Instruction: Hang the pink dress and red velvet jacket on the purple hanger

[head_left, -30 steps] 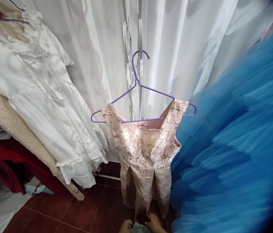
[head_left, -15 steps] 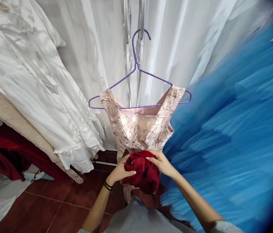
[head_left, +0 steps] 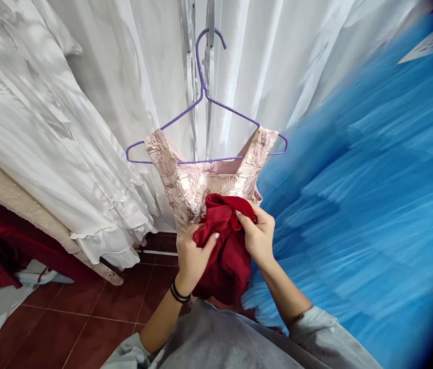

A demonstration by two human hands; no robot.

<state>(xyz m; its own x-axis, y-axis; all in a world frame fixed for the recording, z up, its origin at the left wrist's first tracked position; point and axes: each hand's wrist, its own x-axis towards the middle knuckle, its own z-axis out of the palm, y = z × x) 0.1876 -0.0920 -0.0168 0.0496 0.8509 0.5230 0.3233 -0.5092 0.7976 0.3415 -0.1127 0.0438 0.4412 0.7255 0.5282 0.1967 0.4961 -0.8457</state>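
Dark red floor tiles (head_left: 62, 328) spread below white and blue garments. Compared with half a second ago, the red cloth (head_left: 227, 266) has risen from the patterned dress's waist to overlap its bodice, and it hangs longer, less bunched. It is satiny and creased, with a folded upper edge, in front of the wearer's grey top (head_left: 235, 338). Both forearms reach forward, elbows bent. The left hand (head_left: 193, 260), black bands (head_left: 180, 293) at its wrist, is partly closed, thumb over the cloth's near side; the right hand (head_left: 260, 236) pinches the upper edge, fingers curled. Beyond hangs the pale pink floral dress (head_left: 164, 166) on a purple hanger (head_left: 203, 92), and behind that, a white curtain (head_left: 249, 66).
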